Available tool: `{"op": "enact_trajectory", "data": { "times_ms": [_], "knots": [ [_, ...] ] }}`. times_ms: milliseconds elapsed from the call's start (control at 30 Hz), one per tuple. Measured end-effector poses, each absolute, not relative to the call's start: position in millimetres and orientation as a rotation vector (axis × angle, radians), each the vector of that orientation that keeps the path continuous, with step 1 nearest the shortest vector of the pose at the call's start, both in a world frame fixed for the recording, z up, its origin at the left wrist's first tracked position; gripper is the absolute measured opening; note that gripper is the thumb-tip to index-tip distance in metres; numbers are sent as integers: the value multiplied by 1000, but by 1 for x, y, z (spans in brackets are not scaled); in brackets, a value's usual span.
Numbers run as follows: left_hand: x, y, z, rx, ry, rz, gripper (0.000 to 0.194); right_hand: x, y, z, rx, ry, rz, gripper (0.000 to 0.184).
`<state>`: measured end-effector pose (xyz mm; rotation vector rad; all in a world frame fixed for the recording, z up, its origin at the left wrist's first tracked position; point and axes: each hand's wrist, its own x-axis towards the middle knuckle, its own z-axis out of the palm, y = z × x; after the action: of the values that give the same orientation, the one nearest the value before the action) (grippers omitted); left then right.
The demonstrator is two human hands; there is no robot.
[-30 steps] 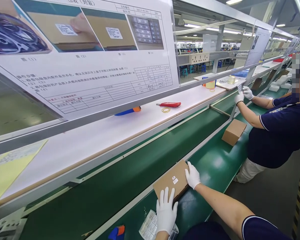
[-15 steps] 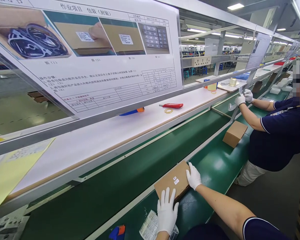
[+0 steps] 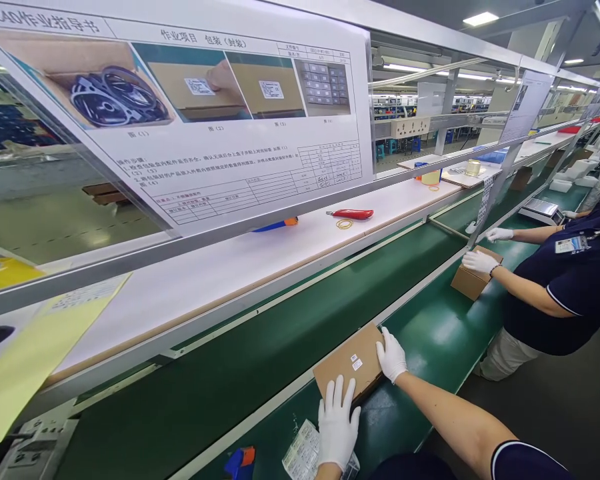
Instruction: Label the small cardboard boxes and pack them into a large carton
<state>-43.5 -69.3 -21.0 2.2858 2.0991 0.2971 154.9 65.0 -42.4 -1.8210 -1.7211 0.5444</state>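
Observation:
A closed brown cardboard box (image 3: 341, 360) with two small white labels on top lies on the green work surface in front of me. My left hand (image 3: 339, 425), in a white glove, rests at its near left end, fingers stretched and spread over the lid. At the opposite end, my gloved right hand (image 3: 393, 358) grips the box's right edge, its fingers over the corner and its palm against the side. Beside my left wrist lies a stack of printed label sheets (image 3: 301, 453), partly covered by that hand. A blue and orange tool (image 3: 241, 461) is left of the sheets.
A co-worker at right has a gloved hand (image 3: 479, 261) on another box (image 3: 470, 283). A label strip (image 3: 485, 200) hangs from the frame. A red cutter (image 3: 353, 214) lies on the white shelf (image 3: 205, 280). An instruction sheet (image 3: 220, 160) hangs above, and a metal rail crosses in front.
My view has shifted slightly left; my hands stay on the box. The co-worker has let go of the label strip, which now hangs from the frame, and placed a hand on the other box.

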Motion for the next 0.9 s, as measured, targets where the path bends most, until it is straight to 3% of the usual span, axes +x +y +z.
{"op": "enact_trajectory", "data": {
  "times_ms": [900],
  "knots": [
    [-39, -70, -11, 2284, 2099, 282, 53, 158, 63, -32, -1834, -1732, 579, 57]
  ]
}}
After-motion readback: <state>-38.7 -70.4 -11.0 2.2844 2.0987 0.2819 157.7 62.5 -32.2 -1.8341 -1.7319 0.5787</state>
